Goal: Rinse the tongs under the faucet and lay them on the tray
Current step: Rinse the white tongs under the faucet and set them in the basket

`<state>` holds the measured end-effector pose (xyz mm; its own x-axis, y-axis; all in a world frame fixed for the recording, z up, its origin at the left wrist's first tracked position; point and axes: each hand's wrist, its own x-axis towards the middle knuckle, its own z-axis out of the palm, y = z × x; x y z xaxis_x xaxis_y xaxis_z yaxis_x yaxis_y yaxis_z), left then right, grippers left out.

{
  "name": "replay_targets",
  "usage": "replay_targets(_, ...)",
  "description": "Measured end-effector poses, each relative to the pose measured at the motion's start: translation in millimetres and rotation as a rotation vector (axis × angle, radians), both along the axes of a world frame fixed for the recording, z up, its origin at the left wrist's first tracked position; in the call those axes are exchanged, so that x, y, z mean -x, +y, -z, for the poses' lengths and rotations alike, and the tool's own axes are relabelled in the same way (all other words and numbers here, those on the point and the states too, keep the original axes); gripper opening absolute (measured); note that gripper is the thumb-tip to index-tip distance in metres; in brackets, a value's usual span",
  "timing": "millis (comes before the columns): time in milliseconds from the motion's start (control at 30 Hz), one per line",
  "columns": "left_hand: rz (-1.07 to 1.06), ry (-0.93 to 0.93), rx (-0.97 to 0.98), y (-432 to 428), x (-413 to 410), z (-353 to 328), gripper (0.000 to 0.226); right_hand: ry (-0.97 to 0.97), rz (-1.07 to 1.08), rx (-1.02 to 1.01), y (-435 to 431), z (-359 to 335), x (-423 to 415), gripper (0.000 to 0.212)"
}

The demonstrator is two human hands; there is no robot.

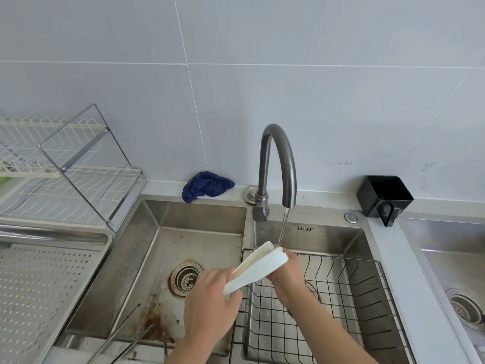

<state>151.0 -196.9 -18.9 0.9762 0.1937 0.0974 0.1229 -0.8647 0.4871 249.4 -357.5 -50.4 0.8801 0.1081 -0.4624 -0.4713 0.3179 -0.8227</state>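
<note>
White flat-armed tongs (258,269) lie tilted across the divider between the two sink basins, their upper end right under the faucet (278,153). A thin stream of water (283,227) runs down onto that end. My left hand (207,308) grips the lower end of the tongs. My right hand (288,274) holds the upper end from behind, its fingers mostly hidden by the tongs. The perforated metal tray (39,285) sits on the counter at the far left.
A black wire basket (354,298) fills the right basin under my right hand. Thin metal rods (123,334) lean in the stained left basin near its drain (186,278). A dish rack (65,179), a blue cloth (207,185) and a black container (384,197) stand along the back.
</note>
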Motion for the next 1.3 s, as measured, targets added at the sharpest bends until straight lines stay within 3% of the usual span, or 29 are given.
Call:
replay_targets(100,0.070,-0.071,-0.069,4,3,5,0.038,-0.039,-0.061,-0.011,0,-3,2,0.021)
replay_targets(233,0.130,-0.154,-0.107,5,4,9,0.040,-0.005,0.030,-0.114,-2,3,3,0.011)
replay_targets(700,0.205,-0.046,-0.142,-5,-2,-9,0.046,0.032,0.075,-0.268,-12,1,-1,0.029)
replay_targets(933,0.212,-0.013,-0.173,-5,-2,-11,0.045,0.034,0.065,-0.213,-10,1,0,0.023)
replay_targets(1167,0.195,0.013,-0.186,-10,0,-14,0.048,0.081,0.094,-0.156,-10,10,6,0.033)
replay_targets(1300,0.188,0.008,-0.192,-13,0,-13,0.045,0.082,0.086,-0.109,-12,10,8,0.022)
